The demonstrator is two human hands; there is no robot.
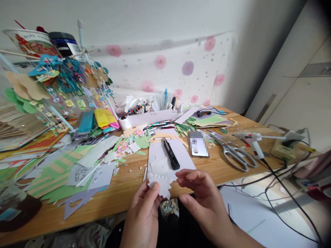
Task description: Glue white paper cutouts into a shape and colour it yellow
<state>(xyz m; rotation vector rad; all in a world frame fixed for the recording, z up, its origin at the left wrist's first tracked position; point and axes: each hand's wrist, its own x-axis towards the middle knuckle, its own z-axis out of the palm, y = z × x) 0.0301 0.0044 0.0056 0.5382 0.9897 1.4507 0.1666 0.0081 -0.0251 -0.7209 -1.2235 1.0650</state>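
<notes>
My left hand (146, 203) pinches a small white paper cutout (163, 186) with a notched, jagged edge, thumb on top. Just to its right, my right hand (200, 194) hovers with thumb and fingers apart, holding nothing. Beyond both hands a black utility knife (170, 154) lies on pale lavender paper (157, 156) on the wooden table. To the right of that paper is a phone (198, 144) with its screen lit.
Large scissors (238, 155) and a white glue gun (254, 143) with its cord lie at right. Paper scraps (57, 172) cover the left side. A pen box (152, 115) stands at the back; a dark jar (18, 210) is near left. Hanging paper ornaments (69, 74) rise at back left.
</notes>
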